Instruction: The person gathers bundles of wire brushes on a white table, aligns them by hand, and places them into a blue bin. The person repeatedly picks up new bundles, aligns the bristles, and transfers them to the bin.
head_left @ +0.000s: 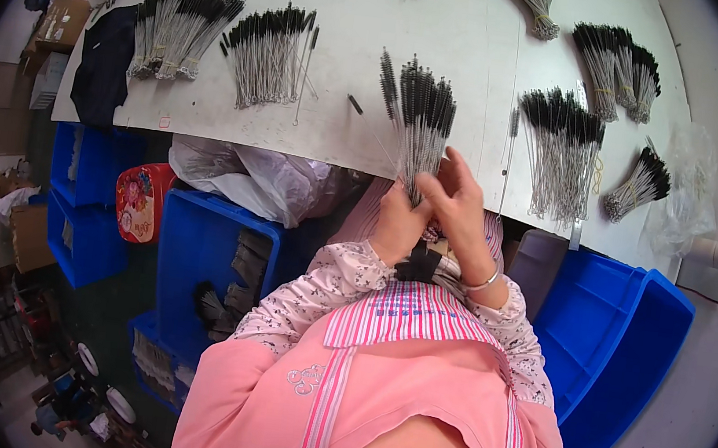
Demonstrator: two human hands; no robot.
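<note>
A bundle of wire-handled tube brushes (425, 112) with black bristles stands bristles-up at the table's near edge. My left hand (400, 224) is closed round the lower ends of its wire handles. From the right, my right hand (457, 198) presses its thumb and curved fingers against the same handles. One brush at the bundle's left sticks up higher than the others. Palms and fingers hide the looped handle ends. A single brush (513, 127) lies on the table to the right, and a short black bristle piece (355, 104) lies to the left.
Brush groups lie on the white table (344, 45), including one at left (267, 59) and one at right (560, 150). Clear plastic bags (686, 190) sit at the far right. Blue crates (611, 341) flank me, with a white plastic sack (249, 176) at left.
</note>
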